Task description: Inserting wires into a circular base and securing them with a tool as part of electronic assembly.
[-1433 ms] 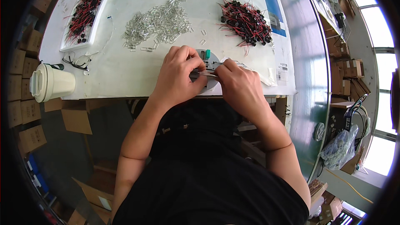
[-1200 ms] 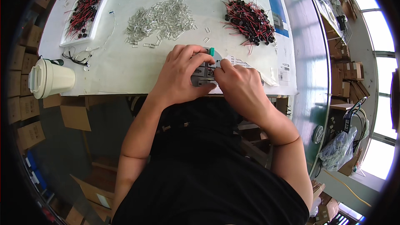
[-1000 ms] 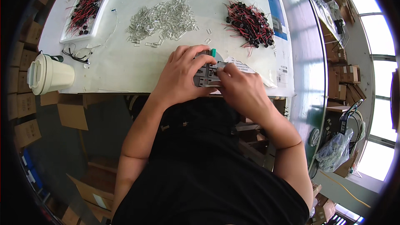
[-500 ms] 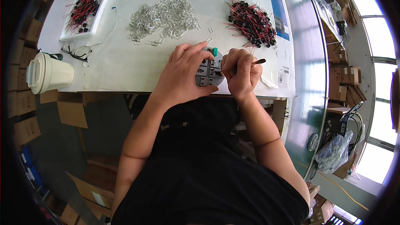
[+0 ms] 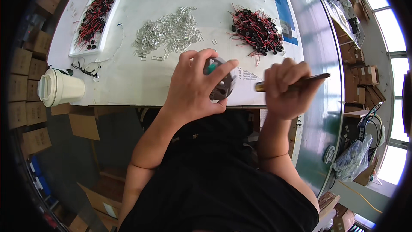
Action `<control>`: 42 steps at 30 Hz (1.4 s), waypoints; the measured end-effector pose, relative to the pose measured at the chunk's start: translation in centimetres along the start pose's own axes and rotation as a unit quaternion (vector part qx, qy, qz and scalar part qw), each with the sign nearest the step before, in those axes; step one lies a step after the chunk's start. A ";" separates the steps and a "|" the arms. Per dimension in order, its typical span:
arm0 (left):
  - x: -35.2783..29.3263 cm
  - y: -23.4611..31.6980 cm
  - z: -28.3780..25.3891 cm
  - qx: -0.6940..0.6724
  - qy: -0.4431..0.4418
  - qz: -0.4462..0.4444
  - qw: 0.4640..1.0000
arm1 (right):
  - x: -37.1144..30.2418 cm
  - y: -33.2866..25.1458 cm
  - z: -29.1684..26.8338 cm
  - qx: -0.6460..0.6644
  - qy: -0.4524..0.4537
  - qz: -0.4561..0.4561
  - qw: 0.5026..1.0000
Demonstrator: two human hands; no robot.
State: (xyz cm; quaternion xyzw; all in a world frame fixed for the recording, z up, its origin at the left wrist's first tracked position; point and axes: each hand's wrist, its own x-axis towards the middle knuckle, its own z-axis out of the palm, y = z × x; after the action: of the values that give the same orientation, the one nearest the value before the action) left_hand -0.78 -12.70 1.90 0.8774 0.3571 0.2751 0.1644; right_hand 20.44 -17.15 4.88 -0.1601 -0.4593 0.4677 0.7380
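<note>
My left hand grips a round grey plastic device at the table's front edge, fingers and thumb around its rim. The device is tilted, and a green piece on it shows between my fingers. To the right and apart from the device, my right hand is wrapped round a slim dark tool. A brass-coloured end of the tool points toward the device, and a dark tapered end sticks out to the right. The right hand is slightly blurred.
Loose clear U-shaped pieces lie heaped mid-table. Black buzzer-like parts with red and black wires are piled at the right, and more fill a white tray at the left. A cream lidded bucket and glasses stand at the left edge.
My right hand with the tool has drawn back from the device to the right. The left hand has tilted the device, and the head view has shifted slightly.
</note>
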 end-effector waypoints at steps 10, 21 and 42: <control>-4.1 -3.2 0.5 -0.203 0.068 -0.036 0.976 | 0.0 -0.3 -1.8 -0.610 -0.105 0.192 0.761; -2.7 -4.3 0.3 -0.220 -0.033 -0.059 0.973 | -0.3 1.3 1.1 -0.720 -0.273 0.179 0.613; -2.7 -4.3 0.7 -0.217 -0.020 -0.064 0.974 | -1.0 2.5 0.8 -0.744 -0.271 0.145 0.594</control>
State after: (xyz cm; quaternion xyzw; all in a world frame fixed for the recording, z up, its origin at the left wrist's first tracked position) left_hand -4.22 -11.72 -1.75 0.8016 0.3408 0.3170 0.3751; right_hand 18.24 -16.87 3.14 -0.5837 -0.7972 0.0865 0.1273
